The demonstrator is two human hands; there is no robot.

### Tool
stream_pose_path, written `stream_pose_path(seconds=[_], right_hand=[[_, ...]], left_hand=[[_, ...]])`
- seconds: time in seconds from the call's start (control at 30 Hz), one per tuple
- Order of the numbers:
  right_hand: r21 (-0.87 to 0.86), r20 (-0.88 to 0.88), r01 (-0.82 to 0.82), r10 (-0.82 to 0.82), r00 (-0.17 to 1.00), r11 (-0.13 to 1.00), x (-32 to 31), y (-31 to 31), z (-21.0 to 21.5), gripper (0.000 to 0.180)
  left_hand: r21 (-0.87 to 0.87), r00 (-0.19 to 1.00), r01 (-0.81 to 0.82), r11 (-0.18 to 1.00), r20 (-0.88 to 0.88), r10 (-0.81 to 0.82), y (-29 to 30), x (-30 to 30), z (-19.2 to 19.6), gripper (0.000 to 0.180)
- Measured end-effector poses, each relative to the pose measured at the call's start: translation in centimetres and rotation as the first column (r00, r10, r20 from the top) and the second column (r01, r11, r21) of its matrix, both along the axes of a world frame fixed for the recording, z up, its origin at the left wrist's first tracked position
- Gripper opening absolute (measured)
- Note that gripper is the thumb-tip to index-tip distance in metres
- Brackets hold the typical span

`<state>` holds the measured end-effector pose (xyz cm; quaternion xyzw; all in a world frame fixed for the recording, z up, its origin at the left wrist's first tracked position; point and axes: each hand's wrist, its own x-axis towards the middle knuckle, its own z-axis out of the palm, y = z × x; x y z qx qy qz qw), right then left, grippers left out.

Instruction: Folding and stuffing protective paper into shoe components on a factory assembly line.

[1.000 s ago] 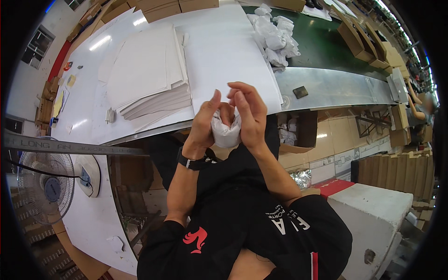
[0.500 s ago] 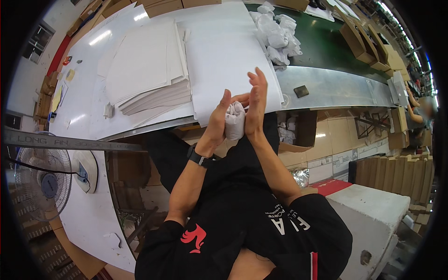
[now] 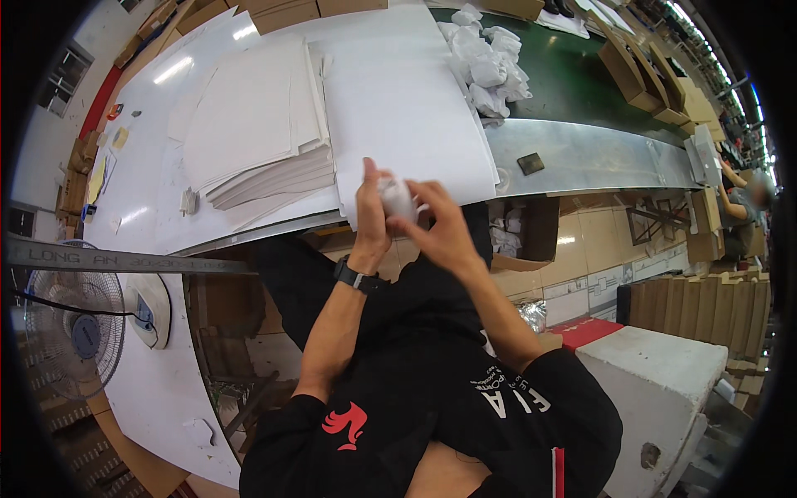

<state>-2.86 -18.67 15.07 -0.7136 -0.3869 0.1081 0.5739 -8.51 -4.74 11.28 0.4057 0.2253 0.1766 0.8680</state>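
Note:
A crumpled wad of white paper (image 3: 398,200) is held in front of me, near the table's front edge. My left hand (image 3: 371,220) cups its left side, thumb pointing up. From the right, the bent fingers of my right hand (image 3: 442,228) close on the same wad and hide part of it. Beyond my hands lies a flat white sheet of paper (image 3: 398,108) on the table. A thick stack of white paper sheets (image 3: 249,108) stands to its left.
A pile of white paper wads (image 3: 491,66) lies at the back, by a green surface (image 3: 564,75). A small dark block (image 3: 530,163) rests on the metal strip (image 3: 598,153). Below the table, a cardboard box (image 3: 535,241) holds more wads. A fan (image 3: 79,324) stands left; a person (image 3: 739,203) is far right.
My right hand has gone from flat and upright to bent fingers gripping the wad. The wad has tilted and moved slightly up and left with my left hand.

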Motion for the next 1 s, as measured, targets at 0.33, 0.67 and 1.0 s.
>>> stream_pose_path(seconds=[0.33, 0.67, 1.0], right_hand=[[0.116, 0.328, 0.642, -0.639, 0.696, 0.758, 29.3, 4.1, 4.5, 0.077], [0.287, -0.597, -0.300, 0.415, 0.687, 0.910, -2.6, 8.6, -2.6, 0.057], [0.558, -0.771, -0.159, 0.580, 0.264, 0.815, -7.4, 7.2, 1.0, 0.082]], left_hand=[[0.743, 0.931, -0.331, 0.582, 0.155, 0.332, 12.5, 2.5, 6.4, 0.065], [0.633, 0.773, -0.612, 0.474, 0.352, 0.528, 11.1, 1.7, 7.8, 0.026], [0.723, 0.624, -0.686, 0.077, 0.530, 0.574, 9.1, 0.6, 7.2, 0.014]])
